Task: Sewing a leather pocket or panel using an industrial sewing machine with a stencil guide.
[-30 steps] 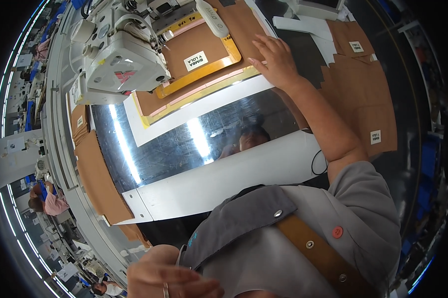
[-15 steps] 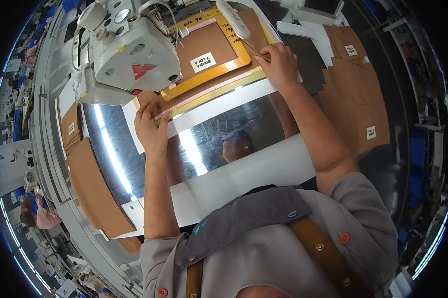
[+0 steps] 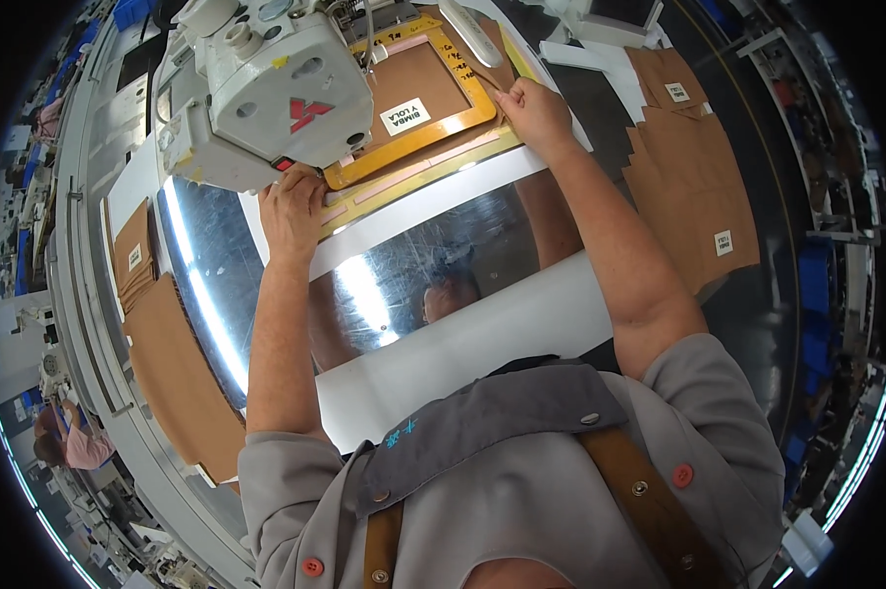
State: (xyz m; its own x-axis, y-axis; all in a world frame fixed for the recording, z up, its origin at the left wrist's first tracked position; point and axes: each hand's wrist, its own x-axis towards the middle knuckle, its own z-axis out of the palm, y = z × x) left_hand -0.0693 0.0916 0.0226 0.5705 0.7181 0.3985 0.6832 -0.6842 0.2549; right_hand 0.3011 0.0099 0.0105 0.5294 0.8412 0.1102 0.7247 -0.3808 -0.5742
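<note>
The shiny metal table fills most of what I see, mirror-bright, with my own reflection in it. Behind its far edge stands the grey-white sewing machine, its head looming over the work; I place everything from that machine. Off to its right, well apart, brown cut pieces lie stacked on the dark surface, and more brown pieces lie to the machine's near left along the table's rim. Just under and to the right of the machine head sits the yellow frame, holding a brown fabric piece with a small white label on it. My left hand rests right below the machine head, fingers curled down and pressing on the frame's near left corner. My right hand is to the right of the machine, fingers bent and pinched onto the frame's right edge; whether they grip fabric or frame I cannot tell.
</note>
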